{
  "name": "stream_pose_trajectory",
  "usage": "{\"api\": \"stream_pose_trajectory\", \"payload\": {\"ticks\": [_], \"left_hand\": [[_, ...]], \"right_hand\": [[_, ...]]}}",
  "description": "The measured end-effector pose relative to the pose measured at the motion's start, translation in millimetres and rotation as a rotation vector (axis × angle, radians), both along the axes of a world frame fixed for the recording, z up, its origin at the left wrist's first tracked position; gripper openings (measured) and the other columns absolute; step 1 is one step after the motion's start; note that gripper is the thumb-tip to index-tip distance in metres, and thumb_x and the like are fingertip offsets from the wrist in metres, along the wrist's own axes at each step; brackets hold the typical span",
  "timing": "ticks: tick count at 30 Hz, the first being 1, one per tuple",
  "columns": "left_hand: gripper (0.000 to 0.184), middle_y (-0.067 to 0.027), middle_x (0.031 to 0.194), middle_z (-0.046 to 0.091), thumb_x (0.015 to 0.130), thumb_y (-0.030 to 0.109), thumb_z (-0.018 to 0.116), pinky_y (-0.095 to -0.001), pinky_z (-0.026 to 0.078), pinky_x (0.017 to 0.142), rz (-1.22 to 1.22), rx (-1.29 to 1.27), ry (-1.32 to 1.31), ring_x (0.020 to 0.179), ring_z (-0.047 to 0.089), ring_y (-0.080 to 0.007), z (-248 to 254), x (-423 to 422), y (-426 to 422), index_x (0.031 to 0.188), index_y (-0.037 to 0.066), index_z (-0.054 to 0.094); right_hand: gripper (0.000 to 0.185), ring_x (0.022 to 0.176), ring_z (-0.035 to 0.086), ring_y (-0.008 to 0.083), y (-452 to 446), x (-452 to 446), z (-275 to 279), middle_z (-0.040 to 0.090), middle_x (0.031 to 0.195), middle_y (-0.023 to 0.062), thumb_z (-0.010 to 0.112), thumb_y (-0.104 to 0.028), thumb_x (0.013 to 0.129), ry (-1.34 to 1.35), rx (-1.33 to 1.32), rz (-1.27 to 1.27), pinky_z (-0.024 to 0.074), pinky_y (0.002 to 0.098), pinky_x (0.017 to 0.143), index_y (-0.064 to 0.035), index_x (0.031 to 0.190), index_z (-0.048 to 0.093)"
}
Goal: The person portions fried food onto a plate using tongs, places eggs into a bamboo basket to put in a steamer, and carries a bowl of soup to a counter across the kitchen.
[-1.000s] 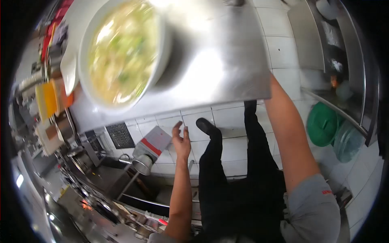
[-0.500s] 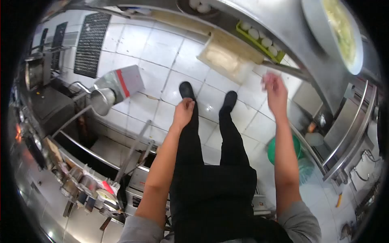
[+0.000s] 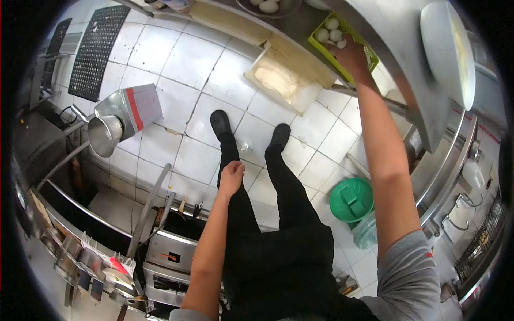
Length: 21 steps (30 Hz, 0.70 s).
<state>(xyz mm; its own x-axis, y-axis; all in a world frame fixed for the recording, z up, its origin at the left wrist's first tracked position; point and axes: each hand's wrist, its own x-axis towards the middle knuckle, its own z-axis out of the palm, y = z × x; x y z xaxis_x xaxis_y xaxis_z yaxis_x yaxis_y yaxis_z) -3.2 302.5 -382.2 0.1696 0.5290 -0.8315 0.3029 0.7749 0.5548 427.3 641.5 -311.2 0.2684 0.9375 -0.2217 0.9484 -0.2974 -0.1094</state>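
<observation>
My right hand (image 3: 353, 58) reaches into a yellow-green plastic basket (image 3: 317, 45) at the upper right. Its thumb and fingers close around a white egg (image 3: 341, 44), though part of the grip is hidden by the hand. More white eggs (image 3: 332, 24) lie in the basket beside my fingertips. My left hand (image 3: 232, 177) hangs in front of my leg, its fingers curled in, with nothing visible in them.
A metal counter (image 3: 383, 45) carries a large white bowl (image 3: 447, 51). Below it, an open bin (image 3: 278, 77) holds pale powder. A green lidded bucket (image 3: 350, 199) stands right; a metal box (image 3: 142, 109) with a pot (image 3: 104, 136) is left. Stove rails line the left side.
My right hand has moved forward into the egg basket; the blurred pinkish thing at its fingers no longer shows. My left hand has dropped lower, and the view has shifted right.
</observation>
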Motion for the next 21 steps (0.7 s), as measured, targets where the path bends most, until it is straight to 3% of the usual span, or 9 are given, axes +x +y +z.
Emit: {"api": "stream_pose_trajectory", "payload": {"ticks": [1, 3, 9, 13, 16, 18, 20, 21], "left_hand": [[0.026, -0.0054, 0.092, 0.069, 0.101, 0.023, 0.059, -0.0271, 0.053, 0.065, 0.024, -0.045, 0.012, 0.079, 0.065, -0.0128, 5, -3, 7, 0.114, 0.001, 0.063], [0.026, -0.0053, 0.092, 0.069, 0.101, 0.024, 0.059, -0.0272, 0.053, 0.066, 0.107, -0.075, 0.009, 0.079, 0.065, -0.0130, 14, -2, 29, 0.114, 0.001, 0.063], [0.028, -0.0074, 0.097, 0.070, 0.101, 0.026, 0.058, -0.0294, 0.055, 0.069, 0.237, 0.006, -0.113, 0.084, 0.066, -0.0148, 14, 24, 95, 0.115, 0.002, 0.063], [0.030, -0.0076, 0.098, 0.069, 0.101, 0.026, 0.058, -0.0308, 0.056, 0.070, 0.335, 0.063, -0.193, 0.086, 0.067, -0.0155, 50, 59, 154, 0.116, 0.000, 0.062], [0.032, -0.0114, 0.100, 0.070, 0.100, 0.024, 0.058, -0.0331, 0.056, 0.075, 0.182, 0.597, 0.040, 0.091, 0.068, -0.0219, 62, 94, 234, 0.118, -0.003, 0.061], [0.028, -0.0171, 0.097, 0.070, 0.097, 0.017, 0.060, -0.0447, 0.051, 0.081, 0.143, 1.088, 0.204, 0.089, 0.065, -0.0401, 98, 123, 307, 0.114, -0.005, 0.063], [0.025, -0.0163, 0.095, 0.070, 0.091, 0.014, 0.062, -0.0480, 0.051, 0.084, 0.103, 1.453, 0.346, 0.092, 0.064, -0.0414, 113, 152, 375, 0.109, -0.002, 0.066], [0.025, -0.0153, 0.094, 0.070, 0.088, 0.014, 0.063, -0.0487, 0.051, 0.085, -0.190, 1.528, 0.473, 0.091, 0.064, -0.0410, 99, 158, 403, 0.108, -0.001, 0.067]], "right_hand": [[0.077, 0.117, 0.062, 0.0388, 6, -3, 1, 0.065, 0.126, 0.0216, 0.076, -0.054, 0.077, -0.075, -0.134, -0.114, 0.0506, 0.0474, 0.096, -0.0094, 0.136, 0.054], [0.078, 0.118, 0.061, 0.0393, 6, -6, 18, 0.065, 0.126, 0.0213, 0.077, -0.055, 0.075, 0.098, -0.216, -0.094, 0.0500, 0.0473, 0.096, -0.0107, 0.135, 0.055], [0.074, 0.128, 0.053, 0.0368, -5, 8, -38, 0.055, 0.141, 0.0216, 0.072, -0.049, 0.082, 0.224, 0.149, 0.020, 0.0411, 0.0428, 0.108, -0.0059, 0.139, 0.053], [0.070, 0.129, 0.053, 0.0362, -9, 8, -39, 0.054, 0.142, 0.0204, 0.069, -0.047, 0.085, 0.293, 0.184, -0.032, 0.0438, 0.0440, 0.104, -0.0070, 0.139, 0.052], [0.066, 0.129, 0.053, 0.0357, -7, 18, -32, 0.053, 0.144, 0.0194, 0.067, -0.045, 0.087, 0.390, 0.326, -0.121, 0.0459, 0.0450, 0.101, -0.0077, 0.140, 0.051], [0.064, 0.129, 0.053, 0.0354, -14, 25, -21, 0.052, 0.145, 0.0188, 0.065, -0.043, 0.089, 0.538, 0.470, -0.249, 0.0472, 0.0456, 0.098, -0.0083, 0.140, 0.051], [0.062, 0.130, 0.052, 0.0352, -31, 32, -6, 0.051, 0.145, 0.0182, 0.064, -0.042, 0.090, 0.769, 0.614, -0.431, 0.0486, 0.0462, 0.096, -0.0088, 0.141, 0.050], [0.061, 0.130, 0.052, 0.0350, -44, 33, 4, 0.051, 0.146, 0.0179, 0.063, -0.041, 0.091, 0.927, 0.623, -0.523, 0.0493, 0.0466, 0.095, -0.0090, 0.141, 0.050]]}}
